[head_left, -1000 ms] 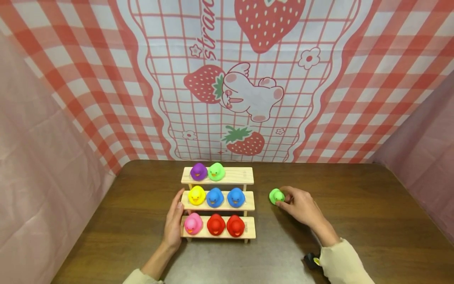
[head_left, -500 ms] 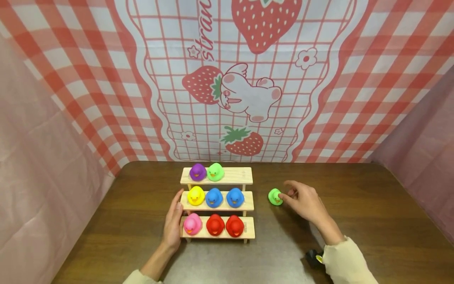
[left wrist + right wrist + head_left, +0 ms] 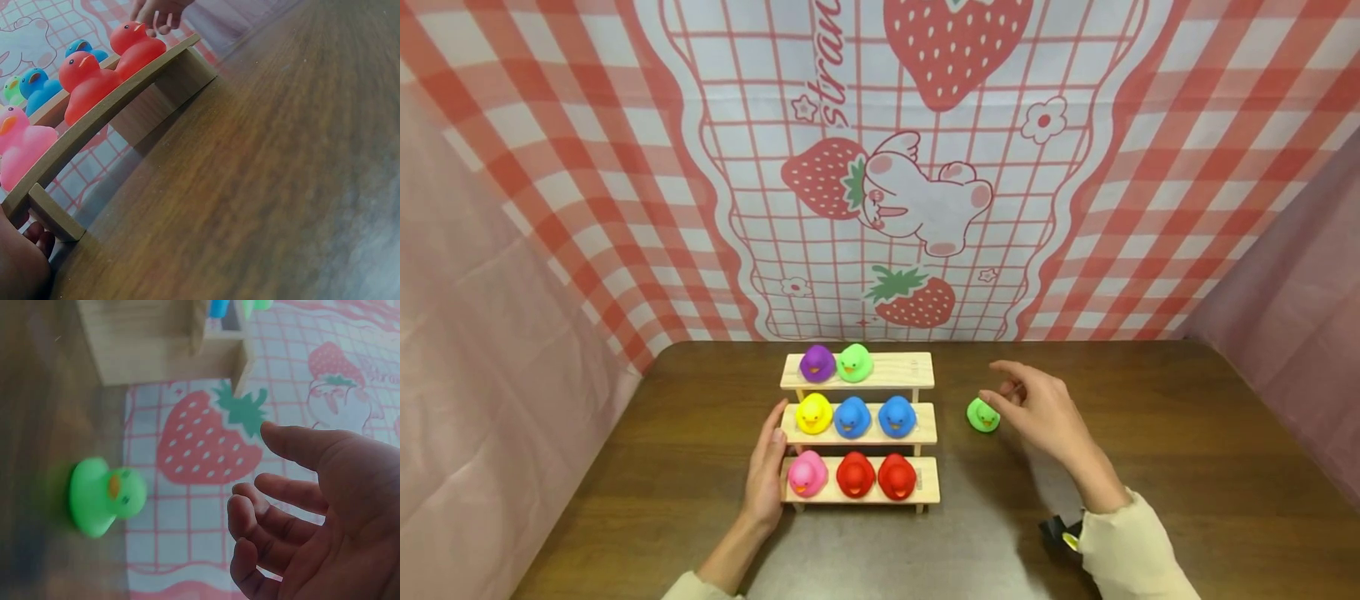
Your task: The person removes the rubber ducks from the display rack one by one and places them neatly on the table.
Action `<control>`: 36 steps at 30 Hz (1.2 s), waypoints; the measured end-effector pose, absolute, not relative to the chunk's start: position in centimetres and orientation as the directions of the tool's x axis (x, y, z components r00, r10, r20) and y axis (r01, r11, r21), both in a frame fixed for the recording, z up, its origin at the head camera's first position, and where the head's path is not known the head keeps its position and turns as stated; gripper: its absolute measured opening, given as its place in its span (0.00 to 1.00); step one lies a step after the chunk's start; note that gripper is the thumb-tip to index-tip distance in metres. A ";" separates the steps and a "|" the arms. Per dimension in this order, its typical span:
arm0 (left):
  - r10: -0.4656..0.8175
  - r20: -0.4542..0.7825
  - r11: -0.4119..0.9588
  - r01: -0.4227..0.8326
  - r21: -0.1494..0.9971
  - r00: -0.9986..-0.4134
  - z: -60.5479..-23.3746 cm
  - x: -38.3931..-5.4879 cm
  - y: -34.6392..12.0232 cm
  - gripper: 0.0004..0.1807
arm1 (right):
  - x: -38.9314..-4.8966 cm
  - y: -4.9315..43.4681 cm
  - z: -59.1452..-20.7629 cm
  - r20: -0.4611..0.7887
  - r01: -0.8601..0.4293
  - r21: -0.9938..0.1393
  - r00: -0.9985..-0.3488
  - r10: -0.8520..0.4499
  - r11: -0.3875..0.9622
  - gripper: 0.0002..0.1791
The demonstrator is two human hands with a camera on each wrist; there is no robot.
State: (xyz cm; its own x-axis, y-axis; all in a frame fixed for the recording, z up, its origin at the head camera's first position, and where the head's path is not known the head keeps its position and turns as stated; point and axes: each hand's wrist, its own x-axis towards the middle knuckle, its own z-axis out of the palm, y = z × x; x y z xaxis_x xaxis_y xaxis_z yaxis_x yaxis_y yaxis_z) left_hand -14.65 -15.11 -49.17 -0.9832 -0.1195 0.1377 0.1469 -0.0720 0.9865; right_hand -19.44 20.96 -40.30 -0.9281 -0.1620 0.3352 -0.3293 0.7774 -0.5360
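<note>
Closest in, a small black object (image 3: pixel 1054 531) with a yellow-green patch sits by the right sleeve (image 3: pixel 1131 542). The left hand (image 3: pixel 766 475) holds the left end of a three-tier wooden rack (image 3: pixel 891 371), some fingertips bent in beside its front leg. The bottom tier carries a pink duck (image 3: pixel 807 474) and two red ducks (image 3: pixel 855 475); the middle tier, a yellow duck (image 3: pixel 814 414) and two blue ducks (image 3: pixel 852 417). Right of that tier, a loose green duck (image 3: pixel 982 415) sits upright on the brown table (image 3: pixel 700 433). The right hand (image 3: pixel 1041 417) is near it but not touching, thumb and fingers apart and loosely bent. On the top tier, a purple duck (image 3: pixel 817 363) and another green duck (image 3: pixel 854 363) stand toward the left; faint marks (image 3: pixel 915 365) at its right end are too small to read. Behind hangs a red-checked strawberry cloth (image 3: pixel 1150 208), its sideways red lettering (image 3: pixel 830 67) beginning "stra" and cut off above.
</note>
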 end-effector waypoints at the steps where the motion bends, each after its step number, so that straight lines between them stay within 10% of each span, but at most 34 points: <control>1: -0.120 0.137 -0.076 0.147 0.986 -0.983 -49.2 -14.6 -15.1 0.28 | -19.5 20.6 -40.1 0.337 -0.335 -0.542 -0.927 -0.166 0.771 0.23; 36: -0.122 0.132 -0.067 0.141 0.988 -0.984 -49.4 -14.7 -15.3 0.27 | -21.0 9.5 -35.9 0.321 -0.467 -0.575 -0.884 -0.340 0.672 0.26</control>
